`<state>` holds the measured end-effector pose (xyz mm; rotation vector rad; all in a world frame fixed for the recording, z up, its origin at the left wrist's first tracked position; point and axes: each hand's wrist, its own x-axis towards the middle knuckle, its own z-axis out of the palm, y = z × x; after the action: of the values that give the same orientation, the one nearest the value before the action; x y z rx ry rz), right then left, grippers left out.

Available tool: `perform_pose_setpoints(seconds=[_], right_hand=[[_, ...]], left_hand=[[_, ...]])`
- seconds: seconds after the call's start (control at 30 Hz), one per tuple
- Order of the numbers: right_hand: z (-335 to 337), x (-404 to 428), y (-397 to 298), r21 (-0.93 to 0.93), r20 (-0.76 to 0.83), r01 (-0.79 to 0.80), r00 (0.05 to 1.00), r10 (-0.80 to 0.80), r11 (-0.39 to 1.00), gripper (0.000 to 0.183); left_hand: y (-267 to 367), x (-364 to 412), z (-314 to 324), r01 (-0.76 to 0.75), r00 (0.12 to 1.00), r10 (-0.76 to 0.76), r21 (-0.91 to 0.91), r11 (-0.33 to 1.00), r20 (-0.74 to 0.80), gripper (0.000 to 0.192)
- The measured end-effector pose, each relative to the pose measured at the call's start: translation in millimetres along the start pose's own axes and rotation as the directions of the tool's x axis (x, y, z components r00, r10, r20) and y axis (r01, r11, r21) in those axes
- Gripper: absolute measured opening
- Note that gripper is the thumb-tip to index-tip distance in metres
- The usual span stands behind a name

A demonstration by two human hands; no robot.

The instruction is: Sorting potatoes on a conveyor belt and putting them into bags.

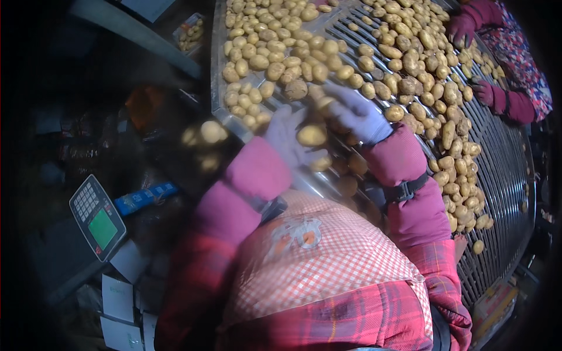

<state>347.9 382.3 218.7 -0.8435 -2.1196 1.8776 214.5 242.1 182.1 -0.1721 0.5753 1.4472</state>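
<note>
My left hand (287,138), in a pale knit glove, is blurred at the near left corner of a metal grading table. Its fingers are spread around a yellow potato (312,135); whether they grip it is unclear. My right hand (362,115), gloved the same way, reaches over the metal bars (432,151). Another potato (324,103) lies at its blurred fingertips, and I cannot tell if it is held. Beside my hands sits a large, rough brown potato (296,89). Smaller potatoes (248,102) cluster in the corner by the raised metal rim (218,87).
Many potatoes (412,61) cover the table. Across it, a co-worker's purple-gloved hands (463,28) touch the pile. Blurred potatoes (213,131) appear left of the rim, below a sloping metal beam (136,37). A scale display (97,218) stands at lower left near white cartons (117,298).
</note>
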Motion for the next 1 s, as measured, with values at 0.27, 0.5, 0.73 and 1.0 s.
perform_pose_setpoints(seconds=[0.27,0.5,0.73,1.0], right_hand=[[-12,-14,55,-0.535,-0.091,0.131,0.973,-0.211,0.834,0.043],[15,3,69,-0.86,-0.018,0.142,0.952,-0.306,0.491,0.054],[1,0,85,-0.695,-0.175,-0.092,0.984,-0.044,0.713,0.059],[10,-9,89,-0.7,-0.24,-0.097,0.965,-0.105,0.708,0.058]], left_hand=[[29,-37,-18,-0.14,0.987,0.125,0.158,0.977,0.101,0.05],[36,-91,-43,-0.221,0.967,0.226,0.059,0.974,-0.12,0.035],[81,-169,-143,-0.483,0.857,0.481,0.036,0.875,-0.185,0.036],[104,-149,-167,-0.387,0.672,0.71,0.717,0.579,-0.21,0.045]])
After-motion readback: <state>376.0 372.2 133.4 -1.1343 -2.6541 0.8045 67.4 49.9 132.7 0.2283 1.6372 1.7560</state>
